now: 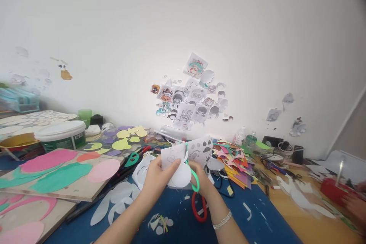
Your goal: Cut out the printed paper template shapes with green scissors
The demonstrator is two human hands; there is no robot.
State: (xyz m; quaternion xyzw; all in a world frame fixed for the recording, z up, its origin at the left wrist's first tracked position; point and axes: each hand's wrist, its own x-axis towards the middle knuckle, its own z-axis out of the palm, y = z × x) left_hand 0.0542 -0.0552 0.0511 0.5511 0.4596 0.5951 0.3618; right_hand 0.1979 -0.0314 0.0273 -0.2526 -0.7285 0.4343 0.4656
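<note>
My left hand pinches a white paper sheet with faint line drawing on it, thumb on top. A rounded white paper piece hangs at its lower edge. Green-handled scissors are in my right hand, their upper part against the paper's right side. Behind my right hand stands a white sheet with dark printed patches. Just below it is a red ring handle; whether it belongs to the same scissors I cannot tell.
Paper scraps and white petal-like cutouts lie on the blue mat. Coloured paper is heaped at right. Boards with cutouts and a white-lidded tub stand left. Another person's hand shows at far right.
</note>
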